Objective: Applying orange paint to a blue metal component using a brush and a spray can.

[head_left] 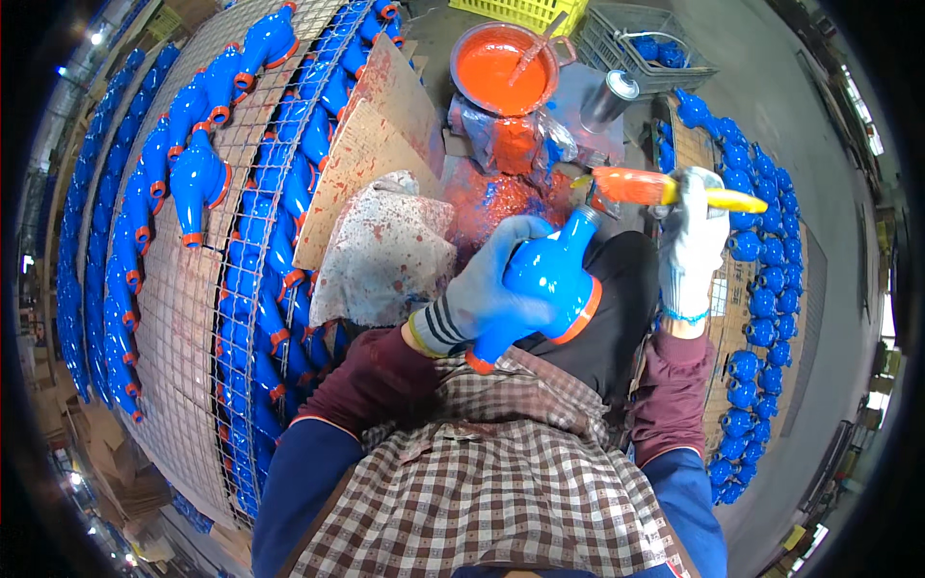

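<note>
My left hand (482,294), in a grey glove with dark cuff stripes, grips a glossy blue bulbous casting (547,272) over my lap. Its lower pipe end and side flange are orange-red, while the upper neck ends in a dark, unpainted-looking rim. In a white glove, my right hand (692,241) is closed around a paintbrush (633,186) with a yellow handle. The brush lies nearly level, its orange-wet bristles pointing left, close to the neck's upper end; whether they touch it I cannot tell. Ahead stands a pot (459,77) of orange-red paint with a stirring stick in it.
Blue castings with orange-red ends (198,178) fill wire-mesh racks (183,318) on the left. Several all-blue castings (761,299) line a board at right. Spattered cardboard (371,144), a stained cloth (385,250), a metal can (607,101) and a grey crate (602,29) surround the pot.
</note>
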`<action>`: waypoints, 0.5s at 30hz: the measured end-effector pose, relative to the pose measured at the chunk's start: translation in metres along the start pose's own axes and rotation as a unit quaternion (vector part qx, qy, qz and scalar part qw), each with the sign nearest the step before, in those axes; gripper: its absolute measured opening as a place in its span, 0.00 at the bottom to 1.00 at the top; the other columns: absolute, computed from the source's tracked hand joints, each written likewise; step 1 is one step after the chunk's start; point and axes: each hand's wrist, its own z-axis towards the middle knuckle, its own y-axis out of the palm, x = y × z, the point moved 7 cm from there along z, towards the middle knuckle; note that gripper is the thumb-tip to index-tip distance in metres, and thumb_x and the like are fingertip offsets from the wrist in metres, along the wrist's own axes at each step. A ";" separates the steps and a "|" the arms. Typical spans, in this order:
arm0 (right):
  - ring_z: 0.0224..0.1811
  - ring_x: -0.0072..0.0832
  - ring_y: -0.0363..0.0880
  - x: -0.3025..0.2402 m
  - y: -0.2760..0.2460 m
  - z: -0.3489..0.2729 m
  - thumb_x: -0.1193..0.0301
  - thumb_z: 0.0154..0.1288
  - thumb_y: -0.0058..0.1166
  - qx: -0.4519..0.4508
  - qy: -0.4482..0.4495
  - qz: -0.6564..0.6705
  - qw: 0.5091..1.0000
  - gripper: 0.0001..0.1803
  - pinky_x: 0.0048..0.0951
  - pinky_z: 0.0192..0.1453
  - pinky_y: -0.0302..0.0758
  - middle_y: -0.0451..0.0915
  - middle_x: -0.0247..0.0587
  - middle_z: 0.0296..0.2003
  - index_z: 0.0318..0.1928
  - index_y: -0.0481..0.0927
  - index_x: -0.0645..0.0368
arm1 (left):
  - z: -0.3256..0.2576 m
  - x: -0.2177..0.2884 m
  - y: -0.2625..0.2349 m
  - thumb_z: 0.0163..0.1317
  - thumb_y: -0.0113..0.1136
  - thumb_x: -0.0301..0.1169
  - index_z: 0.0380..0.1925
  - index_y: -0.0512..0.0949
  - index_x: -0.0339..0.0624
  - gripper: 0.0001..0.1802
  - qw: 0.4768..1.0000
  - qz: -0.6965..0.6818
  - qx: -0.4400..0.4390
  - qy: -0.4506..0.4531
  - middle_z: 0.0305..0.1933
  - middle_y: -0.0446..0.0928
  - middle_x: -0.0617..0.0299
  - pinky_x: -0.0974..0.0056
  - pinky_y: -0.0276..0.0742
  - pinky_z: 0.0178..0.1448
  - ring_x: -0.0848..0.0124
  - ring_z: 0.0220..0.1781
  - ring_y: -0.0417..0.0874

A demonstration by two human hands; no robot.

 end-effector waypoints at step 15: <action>0.22 0.38 0.76 -0.065 0.080 -0.048 0.58 0.62 0.61 -0.197 -0.472 -0.525 0.680 0.15 0.34 0.25 0.69 0.78 0.44 0.23 0.33 0.81 0.58 | -0.001 0.047 0.031 0.43 0.69 0.34 0.43 0.74 0.46 0.24 0.718 0.662 0.015 0.214 0.43 0.75 0.59 0.54 0.74 0.40 0.59 0.42 0.77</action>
